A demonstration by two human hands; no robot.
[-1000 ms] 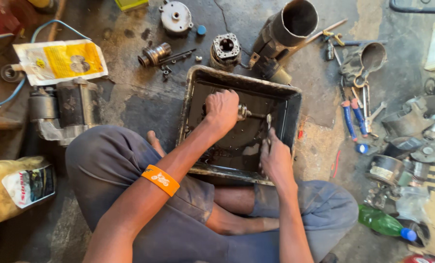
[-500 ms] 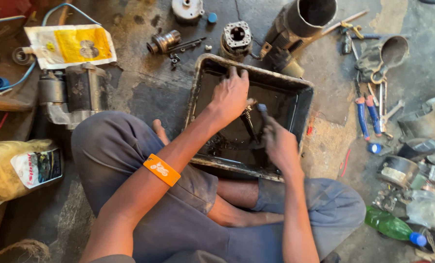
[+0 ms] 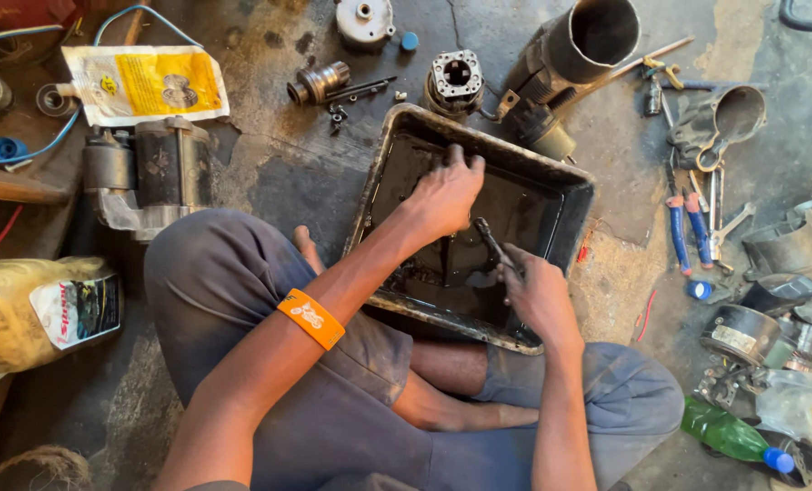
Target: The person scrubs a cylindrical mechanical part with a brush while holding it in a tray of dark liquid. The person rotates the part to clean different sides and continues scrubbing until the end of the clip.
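I sit cross-legged on a workshop floor with a black metal tray (image 3: 570, 186) of dark liquid in front of my knees. My left hand (image 3: 442, 195), with an orange band on its forearm, reaches into the tray and closes over a small dark part that is mostly hidden under the fingers. My right hand (image 3: 538, 295) rests at the tray's near right side and grips a thin dark tool (image 3: 490, 238) that points up towards the left hand.
A large metal cylinder housing (image 3: 574, 45) lies behind the tray. Small motor parts (image 3: 320, 82) and a yellow packet (image 3: 147, 84) lie at the back left, a motor body (image 3: 147, 173) at left. Blue-handled pliers (image 3: 683, 223), spanners and a green bottle (image 3: 729, 435) are at right.
The view has shifted and drawn nearer. My right hand has moved down towards the tray's near right edge, and the thin tool now angles up from it. The left hand stays in the tray.
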